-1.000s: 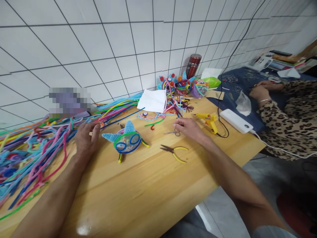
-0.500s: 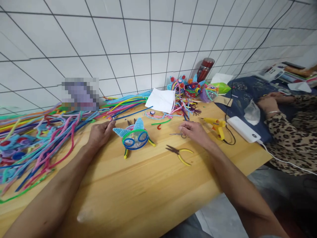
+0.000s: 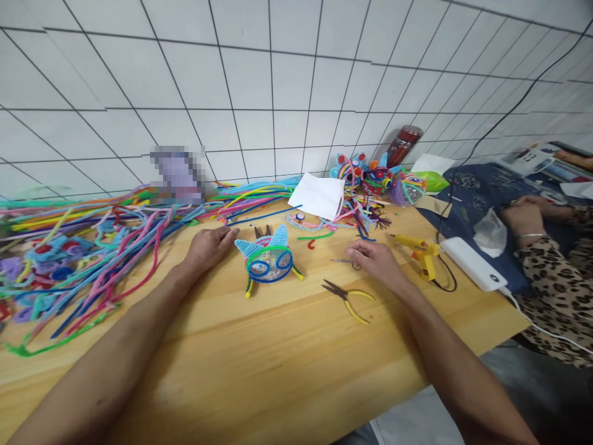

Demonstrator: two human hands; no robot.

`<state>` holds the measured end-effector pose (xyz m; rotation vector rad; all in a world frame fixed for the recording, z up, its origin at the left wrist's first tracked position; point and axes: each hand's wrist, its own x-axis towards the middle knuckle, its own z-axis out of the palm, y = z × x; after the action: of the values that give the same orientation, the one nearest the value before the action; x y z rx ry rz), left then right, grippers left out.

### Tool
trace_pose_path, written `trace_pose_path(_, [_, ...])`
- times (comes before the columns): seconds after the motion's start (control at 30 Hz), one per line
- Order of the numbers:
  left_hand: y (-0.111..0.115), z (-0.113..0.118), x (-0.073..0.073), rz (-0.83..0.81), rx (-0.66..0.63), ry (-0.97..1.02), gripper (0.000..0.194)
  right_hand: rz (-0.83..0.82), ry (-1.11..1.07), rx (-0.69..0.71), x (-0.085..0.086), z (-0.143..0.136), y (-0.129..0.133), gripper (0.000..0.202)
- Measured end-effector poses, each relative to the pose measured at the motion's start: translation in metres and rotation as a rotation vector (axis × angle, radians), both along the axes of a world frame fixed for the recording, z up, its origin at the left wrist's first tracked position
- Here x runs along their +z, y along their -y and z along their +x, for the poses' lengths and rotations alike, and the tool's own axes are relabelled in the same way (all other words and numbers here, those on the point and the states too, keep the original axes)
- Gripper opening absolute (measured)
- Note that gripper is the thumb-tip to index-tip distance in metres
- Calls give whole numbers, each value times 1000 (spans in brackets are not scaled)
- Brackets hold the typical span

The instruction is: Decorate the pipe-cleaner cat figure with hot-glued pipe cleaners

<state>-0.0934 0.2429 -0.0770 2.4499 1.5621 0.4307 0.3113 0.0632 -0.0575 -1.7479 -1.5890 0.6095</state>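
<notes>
My left hand (image 3: 210,248) rests closed on the wooden table, its fingers curled and nothing visible in them. Just right of it stands a pipe-cleaner animal figure (image 3: 271,266) with light-blue ears, blue eye rings, a clear middle and yellow-tipped legs. Dark plier-like tips (image 3: 262,230) show behind the figure; the rest is hidden. My right hand (image 3: 373,258) also lies closed on the table, fingers against the handle end of small scissors (image 3: 341,261), which lie flat. Nearer to me are pliers (image 3: 347,298) with yellow handles, jaws slightly apart.
Pipe cleaners (image 3: 134,247) heap along the left and back. Behind lie white paper (image 3: 317,195), finished figures (image 3: 377,179) and a red flask (image 3: 404,146). A yellow glue gun (image 3: 424,252) and white power bank (image 3: 473,264) sit right, beside another person's hands (image 3: 525,221).
The view has turned slightly left, so everything appears shifted to the right. Both my hands stay in place beside the figure and the scissors.
</notes>
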Motion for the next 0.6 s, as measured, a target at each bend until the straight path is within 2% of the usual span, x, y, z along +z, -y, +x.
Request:
trace_pose_path(0.1, [-1,-1,-1,-10,2,-4,56,31,-16,-53,5,3,-2,34])
trace_pose_path(0.2, [-3,-1,-5,-3,7,11,55,115,12,-152,22,16,-23,34])
trace_pose_path(0.3, [-4,-1,-7,-5,-1,10,56,216,149,-289,49,36,-71,25])
trace_pose_path(0.4, [-6,-1,-7,-12,-7,3,58,215,336,-433,67,53,-133,17])
trace_pose_path(0.5, [-7,-1,-6,-20,-9,-9,58,198,386,-492,69,62,-186,13])
trace_pose_path(0.6, [-10,-3,-8,-25,-14,-6,59,178,404,-521,60,67,-218,10])
